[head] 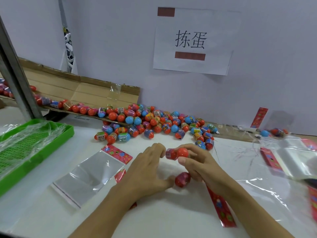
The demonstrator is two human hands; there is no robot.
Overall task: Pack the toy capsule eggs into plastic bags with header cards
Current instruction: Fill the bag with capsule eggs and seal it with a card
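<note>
A: Left to right, what did you have on the bench?

B: Far left you had the green perforated plastic tray [51, 134] w/ crumpled film in it. Next, a flat clear plastic bag with a red flowered header card [89, 172], empty, its header end toward the egg pile. Behind, the heap of red and blue toy capsule eggs [154, 122] spilling from a flattened cardboard box [77, 90].

A: And your hands?

B: Your left hand [147, 170] lay fingers loosely spread, holding nothing, approx. touching the eggs. Your right hand [197, 162] pinched two red capsule eggs [176, 153] between thumb and fingers, side by side. A third, dark red egg [182, 179] sat under that palm, over a red header strip [221, 208]; whether you gripped it, can't tell.

A: What did the next move turn on?

B: Prob. this: the held eggs were right of the empty bag, well apart, w/ the left hand between. That hand was nearer the bag, so it likely had to open it.
</note>
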